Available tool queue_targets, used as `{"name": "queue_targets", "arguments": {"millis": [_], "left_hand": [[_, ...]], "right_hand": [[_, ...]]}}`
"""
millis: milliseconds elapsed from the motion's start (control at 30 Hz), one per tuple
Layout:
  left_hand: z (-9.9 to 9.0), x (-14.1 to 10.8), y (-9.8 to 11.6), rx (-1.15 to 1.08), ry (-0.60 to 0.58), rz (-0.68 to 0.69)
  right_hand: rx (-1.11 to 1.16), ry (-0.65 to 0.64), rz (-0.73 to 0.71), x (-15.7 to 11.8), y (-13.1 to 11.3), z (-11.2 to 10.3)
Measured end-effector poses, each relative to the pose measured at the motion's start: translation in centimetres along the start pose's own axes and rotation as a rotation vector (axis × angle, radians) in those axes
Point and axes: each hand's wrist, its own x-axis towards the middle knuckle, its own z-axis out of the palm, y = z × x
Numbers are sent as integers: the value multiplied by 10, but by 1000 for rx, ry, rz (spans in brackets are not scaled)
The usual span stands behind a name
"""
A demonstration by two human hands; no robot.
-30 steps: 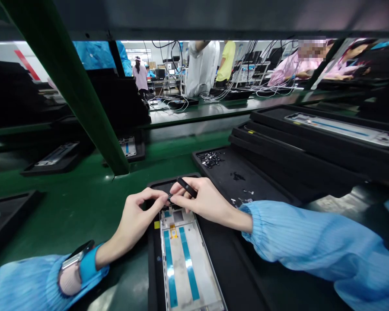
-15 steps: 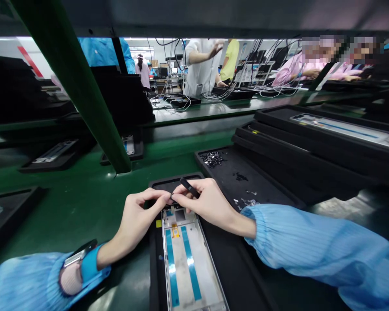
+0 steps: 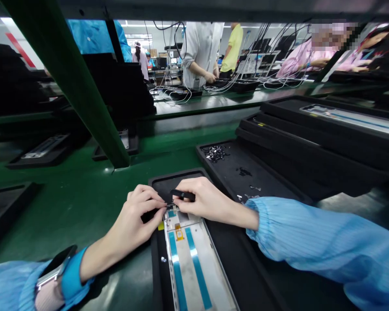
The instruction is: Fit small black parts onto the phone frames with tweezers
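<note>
We are watching the right hand (image 3: 204,201) pinching a black tool (image 3: 182,195) at the phone frame (image 3: 184,255), the left hand (image 3: 132,211) closed on something hidden; one slip could gouge the frame.

This is an electronics assembly factory. A long green-topped workbench (image 3: 84,185) runs through it, carrying shallow black rectangular trays (image 3: 278,105) that hold slim metal device frames (image 3: 194,263). Beyond that bench, tangled white cables (image 3: 178,97) trail across a matching bench, and workers in pink smocks (image 3: 306,56) sit further along.
</note>
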Motion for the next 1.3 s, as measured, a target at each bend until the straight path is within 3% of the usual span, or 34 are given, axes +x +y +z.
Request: {"name": "queue_targets", "arguments": {"millis": [167,733,1000,1100,1300], "left_hand": [[2,0,5,-14,16,5],[4,1,4,45,-26,-6],[1,2,5,95,-32,102],[0,3,6,102,-33,140],[-2,4,7,108,-73,144]], "right_hand": [[35,-79,-62,-2,2,-3],[-95,-95,-140,-6,5,1],[-157,-150,-76,-5,-6,-2],[-57,-134,-33,-1,-2,-5],[192,-199,194,4,8,-7]]}}
